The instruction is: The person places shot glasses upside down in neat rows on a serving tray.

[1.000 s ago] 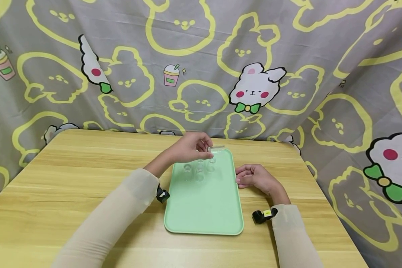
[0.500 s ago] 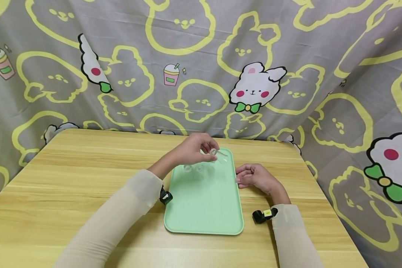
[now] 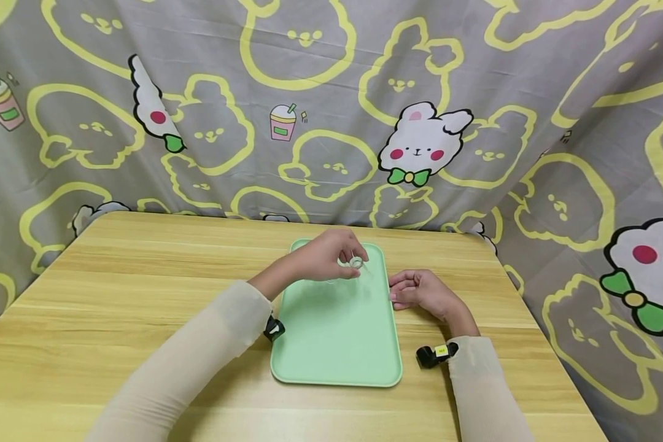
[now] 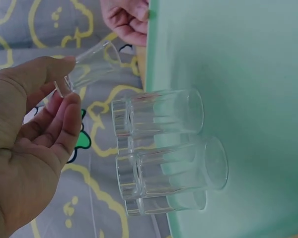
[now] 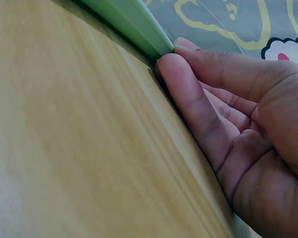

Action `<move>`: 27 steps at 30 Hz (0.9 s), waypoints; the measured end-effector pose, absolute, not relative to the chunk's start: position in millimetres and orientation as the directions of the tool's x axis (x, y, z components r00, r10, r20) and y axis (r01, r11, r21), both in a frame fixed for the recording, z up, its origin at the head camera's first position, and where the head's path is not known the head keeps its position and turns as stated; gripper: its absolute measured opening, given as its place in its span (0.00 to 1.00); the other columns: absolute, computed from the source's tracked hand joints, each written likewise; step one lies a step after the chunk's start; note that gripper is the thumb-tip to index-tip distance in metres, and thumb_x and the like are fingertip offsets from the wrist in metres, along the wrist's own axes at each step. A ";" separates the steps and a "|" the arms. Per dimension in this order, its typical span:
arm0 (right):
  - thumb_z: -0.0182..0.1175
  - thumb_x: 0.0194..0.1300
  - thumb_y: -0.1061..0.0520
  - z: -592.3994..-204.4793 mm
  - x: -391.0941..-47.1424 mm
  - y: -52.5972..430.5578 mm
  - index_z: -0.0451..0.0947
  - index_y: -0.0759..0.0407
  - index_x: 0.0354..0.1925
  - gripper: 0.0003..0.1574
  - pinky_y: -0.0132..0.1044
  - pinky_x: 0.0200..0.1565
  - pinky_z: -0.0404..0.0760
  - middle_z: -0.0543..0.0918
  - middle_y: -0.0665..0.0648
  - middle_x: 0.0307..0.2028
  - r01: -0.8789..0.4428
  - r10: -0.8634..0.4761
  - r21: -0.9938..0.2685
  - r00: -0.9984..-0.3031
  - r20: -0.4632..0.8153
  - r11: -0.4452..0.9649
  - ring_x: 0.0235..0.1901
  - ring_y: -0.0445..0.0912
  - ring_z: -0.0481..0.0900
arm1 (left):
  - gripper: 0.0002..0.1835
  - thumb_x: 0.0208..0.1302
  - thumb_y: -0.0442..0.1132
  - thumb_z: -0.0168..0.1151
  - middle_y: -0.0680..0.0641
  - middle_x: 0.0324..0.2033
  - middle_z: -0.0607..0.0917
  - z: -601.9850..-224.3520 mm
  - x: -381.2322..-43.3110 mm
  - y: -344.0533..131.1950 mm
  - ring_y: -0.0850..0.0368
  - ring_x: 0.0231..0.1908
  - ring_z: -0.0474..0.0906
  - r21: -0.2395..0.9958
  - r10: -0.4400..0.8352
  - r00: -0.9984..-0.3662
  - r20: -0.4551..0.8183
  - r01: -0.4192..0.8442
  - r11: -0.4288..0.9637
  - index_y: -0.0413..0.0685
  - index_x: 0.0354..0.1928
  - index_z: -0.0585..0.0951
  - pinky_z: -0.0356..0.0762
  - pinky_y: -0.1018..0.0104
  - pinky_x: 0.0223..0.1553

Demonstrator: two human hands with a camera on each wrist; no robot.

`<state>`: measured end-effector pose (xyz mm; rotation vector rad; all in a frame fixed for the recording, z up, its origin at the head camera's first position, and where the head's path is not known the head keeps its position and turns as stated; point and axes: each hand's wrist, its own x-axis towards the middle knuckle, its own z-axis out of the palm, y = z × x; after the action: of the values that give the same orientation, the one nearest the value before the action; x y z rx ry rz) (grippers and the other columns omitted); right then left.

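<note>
My left hand (image 3: 328, 256) is above the far part of the green tray (image 3: 337, 344). Its thumb and fingers pinch a clear shot glass (image 4: 94, 64) by the thick base, tilted with the mouth pointing away from the palm. Beside it, in the left wrist view, several matching glasses (image 4: 174, 168) stand mouth down in a close group on the tray; in the head view the hand mostly hides them. At the tray's right edge, my right hand (image 3: 422, 291) holds the rim (image 5: 156, 37) between thumb and fingertip.
The tray lies on a wooden table (image 3: 171, 258). A grey patterned curtain (image 3: 331, 92) hangs behind the table and along the right side. Each wrist wears a small black camera (image 3: 432, 356).
My left hand has moved slightly right and nearer with the glass, whose tilt has changed. The standing glasses are now mostly covered by this hand. My right hand stays at the tray's edge.
</note>
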<state>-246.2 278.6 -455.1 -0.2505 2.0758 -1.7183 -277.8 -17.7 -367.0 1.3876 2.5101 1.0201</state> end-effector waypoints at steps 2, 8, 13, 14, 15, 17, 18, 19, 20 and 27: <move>0.62 0.67 0.72 -455.0 -245.9 278.7 0.69 0.80 0.60 0.25 0.46 0.47 0.87 0.86 0.63 0.41 0.133 -0.401 -0.968 -0.891 -0.212 0.215 0.42 0.48 0.88 | 0.13 0.63 0.36 0.73 0.51 0.41 0.83 -367.5 -276.9 -16.5 0.61 0.38 0.78 0.568 0.797 -0.567 0.207 0.733 0.374 0.47 0.49 0.88 0.80 0.71 0.44; 0.62 0.67 0.72 -455.0 -245.0 278.6 0.71 0.78 0.59 0.23 0.47 0.47 0.87 0.86 0.62 0.41 0.143 -0.393 -0.967 -0.893 -0.217 0.209 0.42 0.49 0.88 | 0.13 0.63 0.36 0.72 0.50 0.40 0.82 -371.0 -274.7 -13.4 0.58 0.37 0.77 0.486 0.833 -0.525 0.176 0.782 0.390 0.46 0.50 0.87 0.77 0.69 0.42; 0.62 0.67 0.72 -455.6 -245.5 279.9 0.70 0.79 0.59 0.24 0.47 0.47 0.87 0.85 0.62 0.41 0.143 -0.393 -0.967 -0.894 -0.217 0.209 0.41 0.49 0.87 | 0.14 0.64 0.35 0.71 0.49 0.41 0.83 -376.5 -274.6 -10.5 0.55 0.38 0.78 0.464 0.845 -0.512 0.155 0.793 0.395 0.43 0.51 0.86 0.77 0.68 0.42; 0.62 0.67 0.72 -455.8 -245.8 280.1 0.70 0.79 0.59 0.24 0.46 0.47 0.87 0.85 0.63 0.41 0.144 -0.392 -0.967 -0.894 -0.217 0.208 0.41 0.49 0.87 | 0.14 0.64 0.35 0.71 0.49 0.42 0.83 -377.6 -274.4 -9.8 0.55 0.39 0.79 0.463 0.847 -0.510 0.147 0.793 0.397 0.42 0.51 0.86 0.77 0.68 0.42; 0.62 0.67 0.72 -455.9 -246.0 280.3 0.70 0.80 0.59 0.24 0.46 0.47 0.87 0.85 0.63 0.41 0.144 -0.392 -0.968 -0.894 -0.217 0.206 0.41 0.48 0.88 | 0.14 0.64 0.35 0.71 0.49 0.42 0.83 -378.5 -274.0 -9.0 0.56 0.39 0.79 0.462 0.850 -0.508 0.140 0.792 0.398 0.41 0.51 0.86 0.77 0.68 0.43; 0.62 0.68 0.72 -456.0 -246.5 280.6 0.69 0.80 0.60 0.25 0.46 0.47 0.87 0.85 0.63 0.41 0.141 -0.399 -0.969 -0.892 -0.214 0.204 0.41 0.48 0.87 | 0.14 0.63 0.35 0.71 0.50 0.42 0.82 -380.0 -272.7 -7.4 0.57 0.40 0.78 0.459 0.853 -0.508 0.123 0.791 0.405 0.40 0.50 0.85 0.77 0.68 0.44; 0.62 0.67 0.72 -456.0 -246.6 280.5 0.69 0.80 0.60 0.25 0.46 0.47 0.87 0.85 0.63 0.41 0.144 -0.396 -0.968 -0.892 -0.216 0.204 0.41 0.48 0.87 | 0.14 0.63 0.35 0.72 0.50 0.42 0.82 -380.5 -271.8 -6.9 0.58 0.40 0.78 0.454 0.854 -0.507 0.115 0.792 0.409 0.40 0.50 0.85 0.77 0.67 0.44; 0.62 0.67 0.72 -455.9 -246.6 280.2 0.70 0.80 0.60 0.24 0.46 0.47 0.87 0.85 0.63 0.41 0.146 -0.395 -0.968 -0.892 -0.218 0.204 0.42 0.49 0.87 | 0.13 0.63 0.35 0.72 0.50 0.42 0.82 -380.9 -271.0 -6.4 0.58 0.40 0.77 0.449 0.855 -0.506 0.111 0.793 0.411 0.41 0.49 0.85 0.77 0.67 0.45; 0.62 0.67 0.72 -455.6 -246.7 279.7 0.70 0.80 0.60 0.24 0.47 0.47 0.87 0.85 0.63 0.41 0.149 -0.393 -0.968 -0.893 -0.220 0.204 0.42 0.49 0.88 | 0.13 0.63 0.34 0.72 0.50 0.41 0.82 -381.1 -270.5 -6.1 0.58 0.39 0.77 0.443 0.857 -0.504 0.109 0.796 0.412 0.41 0.48 0.84 0.77 0.67 0.45; 0.62 0.67 0.72 -456.0 -247.5 279.4 0.70 0.80 0.60 0.25 0.46 0.47 0.87 0.85 0.63 0.41 0.152 -0.386 -0.965 -0.894 -0.227 0.216 0.41 0.49 0.88 | 0.13 0.62 0.33 0.73 0.49 0.41 0.83 -380.4 -268.6 -5.9 0.55 0.39 0.79 0.421 0.866 -0.490 0.098 0.809 0.410 0.41 0.48 0.86 0.77 0.67 0.44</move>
<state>-247.5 279.4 -456.0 -0.2170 2.0752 -1.7216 -268.6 -5.9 -380.4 1.5076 2.5215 0.6368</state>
